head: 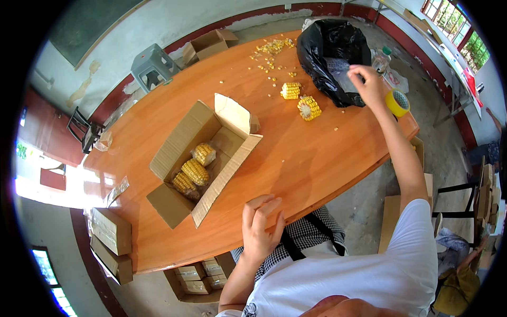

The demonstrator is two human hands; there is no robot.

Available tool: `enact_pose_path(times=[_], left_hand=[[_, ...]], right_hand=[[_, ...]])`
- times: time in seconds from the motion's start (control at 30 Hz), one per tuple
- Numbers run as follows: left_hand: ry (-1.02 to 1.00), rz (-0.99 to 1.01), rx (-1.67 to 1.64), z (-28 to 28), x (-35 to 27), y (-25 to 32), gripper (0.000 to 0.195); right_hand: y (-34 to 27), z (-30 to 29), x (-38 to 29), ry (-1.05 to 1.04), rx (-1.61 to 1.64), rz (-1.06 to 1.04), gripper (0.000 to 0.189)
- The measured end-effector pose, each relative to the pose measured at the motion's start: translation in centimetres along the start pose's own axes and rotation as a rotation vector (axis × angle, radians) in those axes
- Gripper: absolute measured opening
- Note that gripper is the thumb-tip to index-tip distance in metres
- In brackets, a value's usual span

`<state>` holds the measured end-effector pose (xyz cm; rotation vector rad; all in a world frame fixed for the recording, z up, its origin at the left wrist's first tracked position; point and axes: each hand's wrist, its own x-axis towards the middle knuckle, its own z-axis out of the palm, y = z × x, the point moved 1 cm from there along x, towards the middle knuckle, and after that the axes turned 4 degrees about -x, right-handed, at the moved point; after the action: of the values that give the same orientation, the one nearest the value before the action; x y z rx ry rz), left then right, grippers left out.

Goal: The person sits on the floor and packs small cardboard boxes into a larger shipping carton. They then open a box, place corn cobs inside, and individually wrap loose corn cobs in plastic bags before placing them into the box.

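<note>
My right hand [368, 85] is raised over the right rim of a black plastic bag [311, 63] that stands open with clear plastic inside; no object shows in its fingers. My left hand [259, 226] hovers at the table's near edge, fingers apart and empty. An open cardboard box [227, 138] lies in the middle of the wooden table and holds three pieces of corn on the cob [195, 172] in clear wrapping. Two unwrapped corn pieces, one [290, 90] behind the other [309, 108], lie between box and bag.
Loose corn kernels [273, 46] are scattered at the far edge. A roll of yellow tape [397, 102] stands at the right corner, near a plastic bottle [382, 59]. Closed cartons [113, 232] sit at the left end. A carton of boxes [198, 277] is below the table. Another person [455, 277] is at the lower right.
</note>
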<state>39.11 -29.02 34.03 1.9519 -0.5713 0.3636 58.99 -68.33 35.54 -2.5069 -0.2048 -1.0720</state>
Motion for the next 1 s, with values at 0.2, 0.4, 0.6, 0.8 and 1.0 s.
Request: enact_pose_path(times=[0.2, 0.4, 0.6, 0.8, 1.0], left_hand=[[0.002, -0.021, -0.029, 0.0, 0.6, -0.1, 0.036], [0.021, 0.002, -0.070, 0.6, 1.5, -1.1, 0.058], [0.030, -0.060, -0.333, 0.0, 4.0, -0.4, 0.099], [-0.047, -0.478, -0.744, 0.1, 2.4, -2.7, 0.072], [0.145, -0.553, -0.914, 0.0, 1.6, -3.9, 0.049]], right_hand=[[-6.9, -4.8, 2.1, 0.195, -0.015, -0.109, 0.008], [-17.2, -3.1, -3.9, -0.679, 0.374, -0.069, 0.010], [-22.0, -1.6, -6.9, -1.151, 1.024, 0.166, 0.013], [-21.4, 0.0, -7.2, -1.109, 1.177, 0.437, 0.016], [-20.4, 0.3, -7.4, -0.924, 1.082, 0.425, 0.014]])
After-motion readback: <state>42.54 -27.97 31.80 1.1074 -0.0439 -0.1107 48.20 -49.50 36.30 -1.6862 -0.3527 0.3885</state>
